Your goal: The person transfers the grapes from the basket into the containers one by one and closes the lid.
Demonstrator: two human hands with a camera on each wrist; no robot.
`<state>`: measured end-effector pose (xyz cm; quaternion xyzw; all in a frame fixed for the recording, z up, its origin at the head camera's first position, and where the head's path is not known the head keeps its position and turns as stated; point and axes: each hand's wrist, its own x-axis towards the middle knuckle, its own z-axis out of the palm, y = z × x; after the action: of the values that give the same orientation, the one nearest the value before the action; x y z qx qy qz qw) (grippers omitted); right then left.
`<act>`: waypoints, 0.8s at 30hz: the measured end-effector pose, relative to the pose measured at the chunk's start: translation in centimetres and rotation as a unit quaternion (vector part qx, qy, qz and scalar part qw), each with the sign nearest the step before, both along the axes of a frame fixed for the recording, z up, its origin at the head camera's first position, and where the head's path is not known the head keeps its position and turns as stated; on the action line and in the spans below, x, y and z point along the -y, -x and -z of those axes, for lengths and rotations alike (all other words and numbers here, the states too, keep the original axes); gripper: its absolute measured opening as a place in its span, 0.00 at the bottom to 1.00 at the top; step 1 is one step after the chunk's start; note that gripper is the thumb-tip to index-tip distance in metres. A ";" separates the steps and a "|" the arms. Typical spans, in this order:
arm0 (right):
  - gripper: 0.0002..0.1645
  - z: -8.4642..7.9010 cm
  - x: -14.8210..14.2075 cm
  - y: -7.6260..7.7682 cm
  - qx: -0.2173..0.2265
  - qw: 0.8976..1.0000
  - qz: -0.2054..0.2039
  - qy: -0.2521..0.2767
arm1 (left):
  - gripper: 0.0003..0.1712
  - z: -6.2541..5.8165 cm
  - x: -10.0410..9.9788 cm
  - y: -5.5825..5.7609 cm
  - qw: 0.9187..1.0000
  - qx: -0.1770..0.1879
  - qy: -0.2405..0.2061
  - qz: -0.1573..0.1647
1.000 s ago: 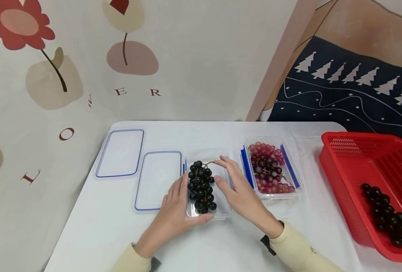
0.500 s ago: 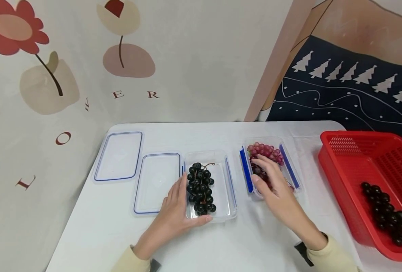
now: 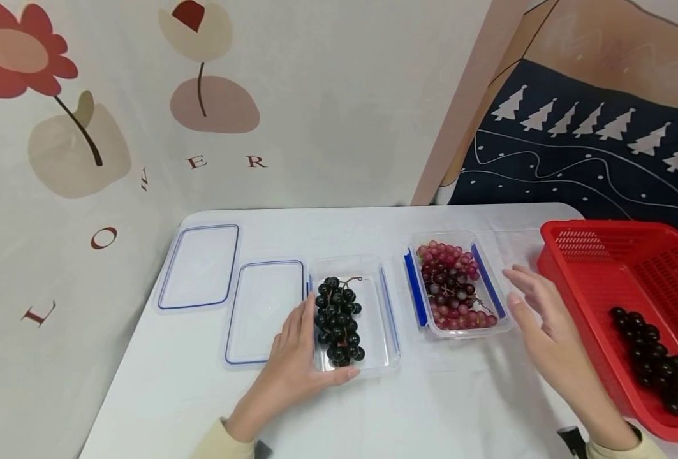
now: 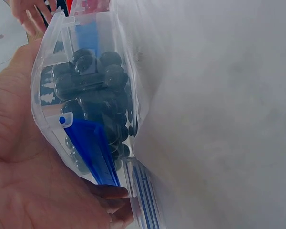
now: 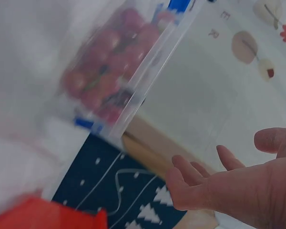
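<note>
My left hand (image 3: pixel 289 370) holds the near left corner of a clear food container (image 3: pixel 389 312), its fingers along the left wall and its thumb across the front. A bunch of black grapes (image 3: pixel 339 322) lies in the container's left half, stem at the far end. In the left wrist view, the palm is against the clear wall beside a blue locking flap (image 4: pixel 93 150). My right hand (image 3: pixel 557 338) is in the air with nothing in it, fingers spread and slightly bent, between a second container (image 3: pixel 492 285) and the red basket (image 3: pixel 571 338).
Red and dark grapes (image 3: pixel 448 255) fill the second container, its blue flaps standing out at the sides. Another bunch of black grapes (image 3: pixel 654 363) lies in the red basket. Two clear lids with blue seals, a far one (image 3: pixel 199 268) and a nearer one (image 3: pixel 265 312), lie at the left.
My right hand has left the black grapes' stem and moved right, passing over the second container toward the red basket. My left hand stays at the first container.
</note>
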<state>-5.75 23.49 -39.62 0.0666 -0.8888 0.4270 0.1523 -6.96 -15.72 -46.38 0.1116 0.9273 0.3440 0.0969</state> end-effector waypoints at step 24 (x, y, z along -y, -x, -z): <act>0.31 1.6 -9.7 -2.8 0.103 0.964 0.231 -0.076 | 0.88 0.1 -0.1 0.1 1.000 0.008 0.019 -0.007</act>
<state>-2.93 33.15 -41.23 -0.1736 -0.9210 0.3156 0.1484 -7.05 -15.61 -46.50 0.1005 0.9335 0.3279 0.1044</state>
